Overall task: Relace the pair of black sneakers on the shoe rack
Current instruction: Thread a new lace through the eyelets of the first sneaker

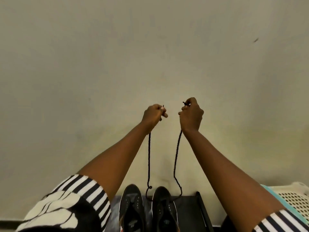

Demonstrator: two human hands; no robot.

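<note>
I am pinching the lace (148,156) ends in my left hand (154,114) and right hand (191,114), seemingly just starting the sneaker (164,210) below them, the other sneaker (131,208) waiting unlaced.

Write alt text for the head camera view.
A left hand and a right hand, raised, each hold an end of a thin black shoelace running down to one of two black sneakers on a black shoe rack below.

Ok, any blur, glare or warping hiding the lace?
Head view: dim yellowish light, slightly soft, no glare; wide-angle warping stretches the sleeves at the corners; the lace reads clearly against the wall; the sneakers at the bottom are dark and cropped.
</note>
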